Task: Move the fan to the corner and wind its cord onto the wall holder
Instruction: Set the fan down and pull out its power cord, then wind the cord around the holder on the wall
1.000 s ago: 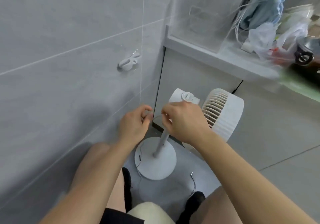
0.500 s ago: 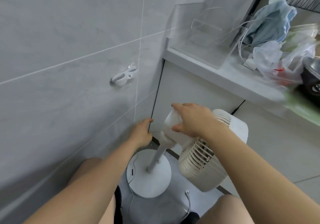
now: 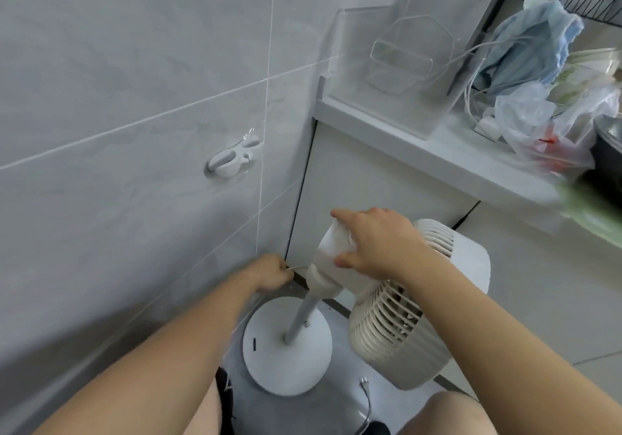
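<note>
A white pedestal fan (image 3: 393,333) stands on its round base (image 3: 286,347) in the corner between the grey tiled wall and a white cabinet. My right hand (image 3: 377,239) grips the white motor housing at the top of the pole, and the grilled head tilts down toward me. Low by the wall, my left hand (image 3: 269,273) pinches the thin white cord (image 3: 298,268) where it leaves the fan's neck. The cord's plug (image 3: 365,384) lies on the floor in front of the base. The white wall holder (image 3: 234,157) is fixed to the tiles above, with nothing wound on it.
A white counter (image 3: 437,162) juts out above the cabinet at the right, carrying a clear acrylic box (image 3: 397,71), plastic bags and a blue cloth (image 3: 531,44). My bare knees and black shoes frame the floor below the fan base.
My left hand dropped from beside the right hand to the wall's foot and closed on the cord. My right hand moved onto the motor housing, and the fan head tipped downward.
</note>
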### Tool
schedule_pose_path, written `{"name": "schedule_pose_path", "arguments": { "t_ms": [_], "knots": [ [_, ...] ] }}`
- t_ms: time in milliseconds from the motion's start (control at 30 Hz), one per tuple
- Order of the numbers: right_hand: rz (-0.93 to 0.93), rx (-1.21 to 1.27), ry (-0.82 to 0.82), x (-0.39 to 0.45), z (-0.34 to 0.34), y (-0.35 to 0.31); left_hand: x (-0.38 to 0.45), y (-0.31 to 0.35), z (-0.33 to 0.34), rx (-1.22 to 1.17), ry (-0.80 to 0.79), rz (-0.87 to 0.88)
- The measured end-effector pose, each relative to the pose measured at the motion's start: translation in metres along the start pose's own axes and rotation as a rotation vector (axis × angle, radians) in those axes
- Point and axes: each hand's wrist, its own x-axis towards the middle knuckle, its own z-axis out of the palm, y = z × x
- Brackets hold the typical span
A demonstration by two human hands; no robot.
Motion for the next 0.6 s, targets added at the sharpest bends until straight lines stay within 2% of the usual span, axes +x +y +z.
{"name": "schedule_pose_path", "arguments": {
  "t_ms": [100,267,467,600],
  "knots": [
    [0.019,0.01,-0.009,0.004,0.0,-0.001,-0.02,0.007,-0.035,0.04,0.028,-0.047],
    [0.043,0.037,-0.017,0.007,-0.005,-0.007,-0.06,0.036,-0.075,0.248,-0.006,-0.035],
    [0.052,0.062,-0.022,0.001,-0.011,-0.019,-0.103,0.064,-0.119,0.464,0.259,-0.022],
    [0.053,0.068,-0.02,-0.003,-0.013,-0.028,-0.13,0.076,-0.134,0.532,0.344,-0.005]
  ]
}}
